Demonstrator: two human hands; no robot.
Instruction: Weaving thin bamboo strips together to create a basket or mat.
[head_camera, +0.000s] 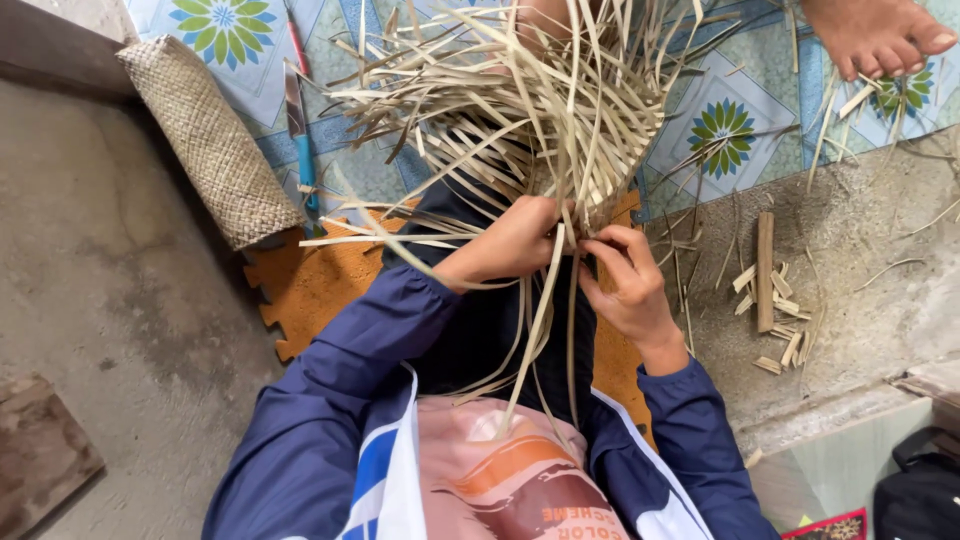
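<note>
Setting: bare concrete floor (120, 330), with a patterned floor mat (720, 130) of blue and green flower tiles farther off and an orange foam mat (320, 285) under the seated person.
Nearest items: blue jacket sleeves (330, 400) and a printed pink shirt, at the bottom edge of the view.
Left hand (510, 245): clenched on the gathered base of the strip bundle (520, 110), fingers curled around it from the left.
Right hand (625, 285): pinching a few strips between thumb and fingertips, just beside the left hand and touching the same gathered base.
Key relation: the bundle lies directly ahead of both hands; its long axis runs away from the body, fanning outward at the far end. Loose strip tails hang back toward the lap.
Nearer hand: the left sits squarely on the gathered point; the right meets it from the side.
Count, hands on bundle: two.
Count, bundles: one; single strips too many and too crossed to count.
Count, woven rolls: one woven mat roll (210, 140), far left, well apart from the hands.
Count, knives: one knife (300, 130) with a blue handle, lying beside the roll.
Count, offcut piles: one pile of offcuts (775, 300), right of the right hand.
Far edge: one bare foot (880, 35), upper right.
</note>
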